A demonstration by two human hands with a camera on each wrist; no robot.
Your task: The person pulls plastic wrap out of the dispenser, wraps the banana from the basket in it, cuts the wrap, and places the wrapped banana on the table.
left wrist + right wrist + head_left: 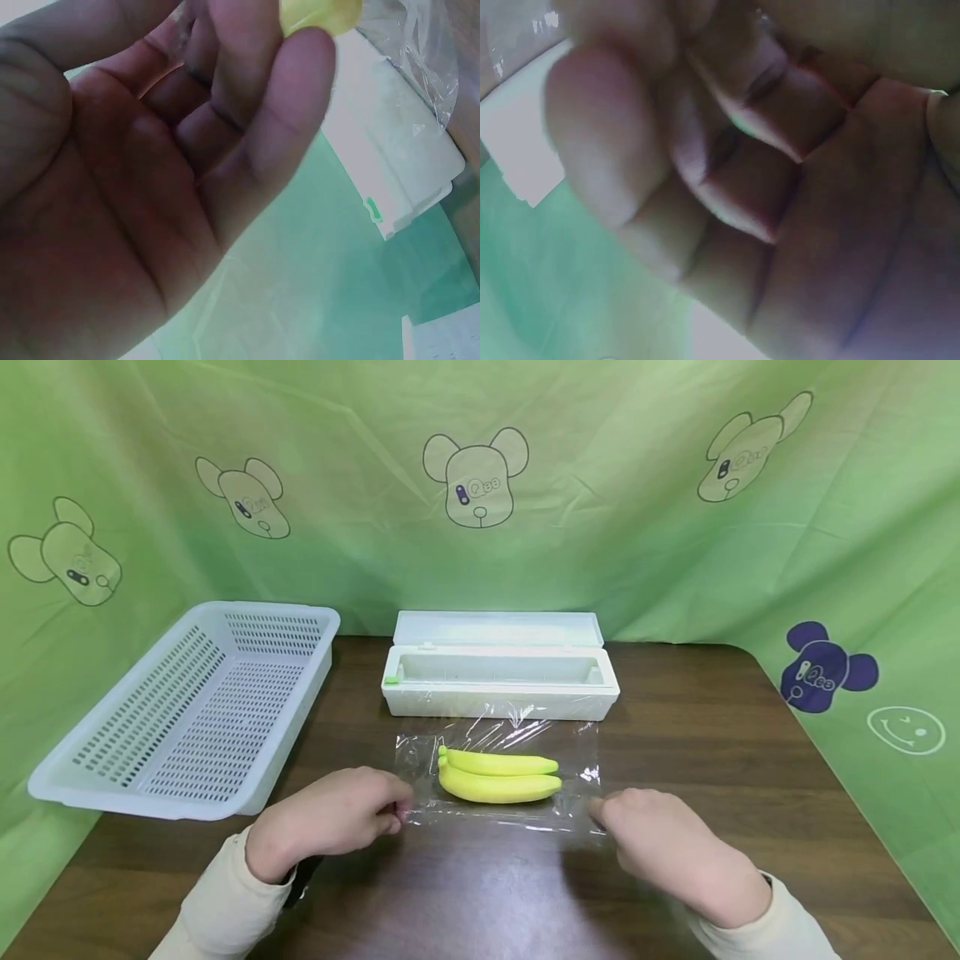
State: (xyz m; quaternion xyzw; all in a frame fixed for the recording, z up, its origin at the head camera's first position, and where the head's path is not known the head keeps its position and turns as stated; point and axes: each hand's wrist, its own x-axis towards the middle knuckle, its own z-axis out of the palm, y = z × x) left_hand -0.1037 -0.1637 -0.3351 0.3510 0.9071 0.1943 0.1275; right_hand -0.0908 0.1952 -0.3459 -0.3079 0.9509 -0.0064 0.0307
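- Looks like "Qee" on the middle bear-head print (480,508) of the green cloth backdrop (360,572), with a dark capsule-shaped mark just left of the letters.
- Same "Qee" on the purple bear-head print (819,675) over on the right, but in pale lettering.
- The upper-right bear-head print (750,443), inner-left bear-head print (253,502) and far-left bear-head print (71,552) have lettering too, just too faint to spell out tbh.
- Pale smiley sign (907,732) near the purple one, also on the cloth.
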